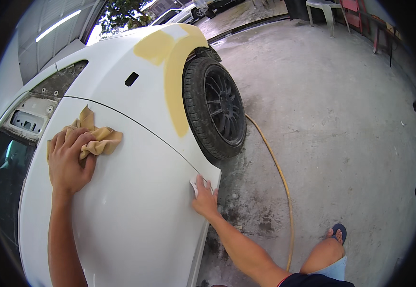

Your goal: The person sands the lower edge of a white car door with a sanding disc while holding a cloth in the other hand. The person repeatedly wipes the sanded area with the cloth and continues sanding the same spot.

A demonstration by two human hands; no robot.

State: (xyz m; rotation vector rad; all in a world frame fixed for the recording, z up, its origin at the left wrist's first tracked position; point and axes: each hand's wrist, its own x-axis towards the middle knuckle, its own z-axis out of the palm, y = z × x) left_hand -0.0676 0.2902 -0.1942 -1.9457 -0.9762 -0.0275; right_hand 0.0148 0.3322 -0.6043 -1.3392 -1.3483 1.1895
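A white car door (136, 205) fills the near left, joined along a dark seam to the white fender (110, 83). My left hand (70, 158) is closed on a crumpled tan cloth (103, 138), pressed to the upper part of the door. Lower down, by the seam's bottom end, my right hand (205, 198) holds a small white pad (194, 185) against the panel. Its fingers partly cover the pad, so its exact kind does not show. Yellow filler (173, 95) coats the fender around the wheel arch.
A black wheel (215, 107) stands under the arch, turned outward. A yellowish hose (280, 172) runs along the concrete floor (342, 119) beside it. My sandalled foot (337, 233) is at lower right. A white plastic chair (330, 14) stands at the back.
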